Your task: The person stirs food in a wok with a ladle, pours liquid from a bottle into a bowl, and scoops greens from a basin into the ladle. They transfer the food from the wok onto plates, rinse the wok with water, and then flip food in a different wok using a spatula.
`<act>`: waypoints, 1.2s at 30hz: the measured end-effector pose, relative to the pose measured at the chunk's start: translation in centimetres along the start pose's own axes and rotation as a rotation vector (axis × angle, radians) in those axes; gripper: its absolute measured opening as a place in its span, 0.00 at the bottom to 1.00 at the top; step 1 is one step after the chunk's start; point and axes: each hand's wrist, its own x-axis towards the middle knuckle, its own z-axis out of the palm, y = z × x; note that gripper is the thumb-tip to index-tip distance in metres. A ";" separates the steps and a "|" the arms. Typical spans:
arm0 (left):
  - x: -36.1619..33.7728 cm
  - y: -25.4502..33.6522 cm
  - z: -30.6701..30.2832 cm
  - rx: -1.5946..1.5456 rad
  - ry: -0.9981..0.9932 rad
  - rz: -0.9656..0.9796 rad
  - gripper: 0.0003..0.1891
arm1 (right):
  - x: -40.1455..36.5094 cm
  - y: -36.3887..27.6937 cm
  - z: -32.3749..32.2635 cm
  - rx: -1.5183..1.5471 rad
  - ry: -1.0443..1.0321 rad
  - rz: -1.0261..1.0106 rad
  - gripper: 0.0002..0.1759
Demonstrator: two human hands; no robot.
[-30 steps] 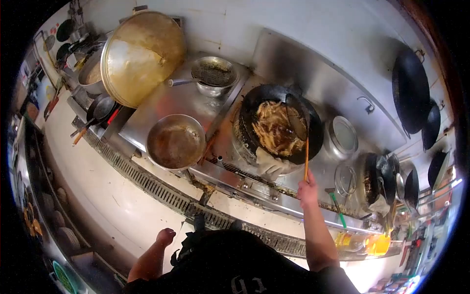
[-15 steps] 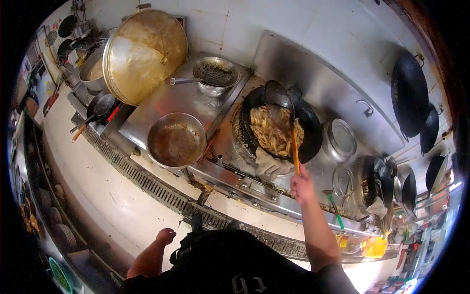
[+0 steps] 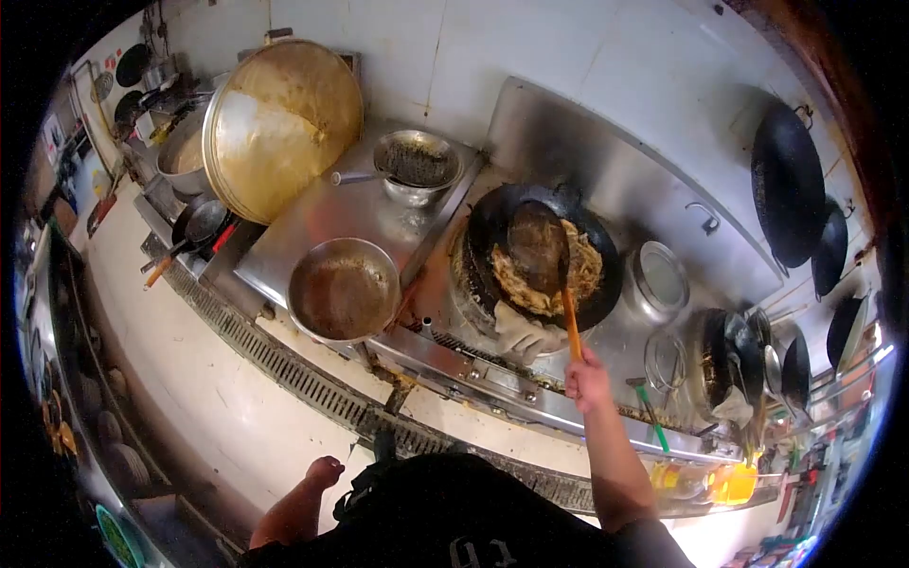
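Observation:
My right hand [image 3: 588, 379] is closed around the wooden handle of a long ladle [image 3: 540, 248]. The ladle's dark, wide bowl rests on browned, strip-like food [image 3: 585, 268] in a black wok [image 3: 607, 301] and hides part of it. A folded grey cloth [image 3: 523, 335] hangs over the wok's near rim, just left of the handle. Low at my left side, away from the stove, is my left hand [image 3: 325, 471]. Its fingers are turned down and mostly hidden, and I see nothing in it.
Left of the wok are a metal pan [image 3: 343, 290], a perforated strainer over a bowl [image 3: 417, 168] and a large round lid [image 3: 284, 128]. To the right are a metal pot [image 3: 660, 276], a green-handled tool [image 3: 653, 417] and another wok [image 3: 712, 352]. Dark woks [image 3: 788, 185] hang on the wall.
The ladle's bowl has come down from the wok's far rim onto the food, nearer to me. My right hand still grips the handle. The view has tilted slightly up.

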 end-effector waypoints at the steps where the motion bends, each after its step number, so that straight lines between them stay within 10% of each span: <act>1: 0.6 -0.6 0.4 0.000 0.009 0.005 0.18 | 0.0 0.4 -0.3 0.003 -0.005 -0.009 0.39; 8: 4.3 -3.6 2.4 0.212 0.040 0.259 0.18 | 1.2 4.6 -4.6 -0.430 0.127 -0.350 0.39; 10: 4.5 -3.4 2.0 0.277 0.025 0.286 0.19 | 2.5 6.3 -6.5 -0.868 0.216 -0.815 0.38; 14: 0.7 2.2 -1.4 -0.045 0.083 -0.017 0.20 | -0.3 5.9 -4.6 -0.999 0.345 -0.616 0.38; 21: 4.8 -0.8 1.1 0.164 0.084 0.188 0.22 | 0.8 8.9 -6.1 -1.191 0.425 -0.574 0.40; 30: -0.5 8.4 -4.4 0.183 -0.005 -0.097 0.30 | 1.9 11.2 -6.6 -1.223 0.439 -0.643 0.41; 36: -0.4 8.8 -3.9 0.137 -0.043 -0.026 0.17 | 0.5 9.9 -5.3 -1.204 0.388 -0.511 0.42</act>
